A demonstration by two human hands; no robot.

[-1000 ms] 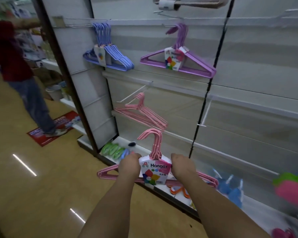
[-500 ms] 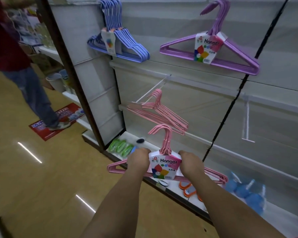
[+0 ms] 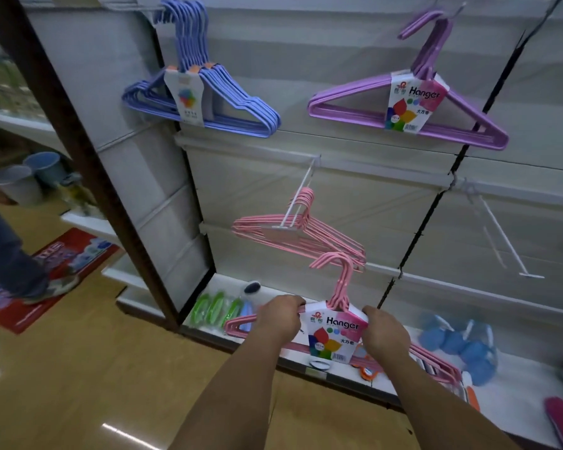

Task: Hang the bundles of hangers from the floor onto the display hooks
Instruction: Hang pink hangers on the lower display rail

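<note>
Grey buckets [image 3: 26,180], red floor mat [image 3: 46,277], perhaps green clips [image 3: 213,308].

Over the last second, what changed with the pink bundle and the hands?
The held pink bundle has come closer to the display hook, its hooks now just below the hung pink hangers. Both the left hand and right hand keep their grip. Blue hangers and purple hangers stay hung.

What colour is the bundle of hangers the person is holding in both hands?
Pink hanger bundle, with a white and pink label, shown clearly in the head view.
</note>
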